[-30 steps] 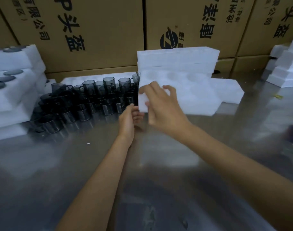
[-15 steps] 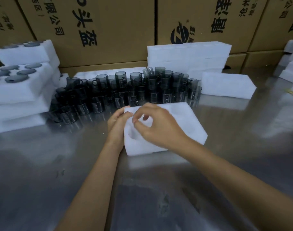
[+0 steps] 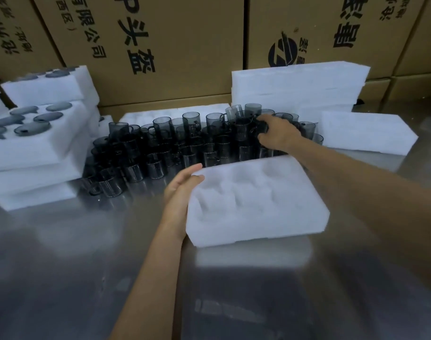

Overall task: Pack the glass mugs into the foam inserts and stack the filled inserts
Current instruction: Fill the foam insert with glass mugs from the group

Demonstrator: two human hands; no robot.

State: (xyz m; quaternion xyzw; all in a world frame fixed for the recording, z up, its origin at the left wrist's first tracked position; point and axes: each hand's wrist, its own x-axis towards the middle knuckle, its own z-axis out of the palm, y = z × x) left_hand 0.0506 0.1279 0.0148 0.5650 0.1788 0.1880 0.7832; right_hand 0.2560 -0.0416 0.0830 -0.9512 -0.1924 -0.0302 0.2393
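Head view: an empty foam insert (image 3: 256, 202) flat on a steel table (image 3: 62, 278), pockets up, none filled. All places below given from this insert.

Against its left edge, the left hand (image 3: 182, 190), fingers straight and together, pressed to the foam wall, thumb over the top corner, steadying rather than gripping.

Just behind it, a dense cluster of dark glass mugs (image 3: 185, 143), upright, rims touching or nearly so. Over the right end of that cluster, the right hand (image 3: 278, 133), fingers curled down round one mug (image 3: 261, 130) at its rim; a grip, by the look of it, though blur hides the fingertips.

Far left, stacked filled inserts (image 3: 35, 133), grey mug bases showing in the top pockets. Behind right, a pile of spare foam (image 3: 297, 87), and one more slab (image 3: 364, 131) lying flat beside it. At the back, cardboard cartons (image 3: 160, 45).

Step in hand, as judged: picking the first mug for a fresh insert. Next move likely to call for a clean lift clear of neighbouring glass, then a turn to seat the mug in a pocket, handle lined up with the cut-out, left hand holding the foam still.
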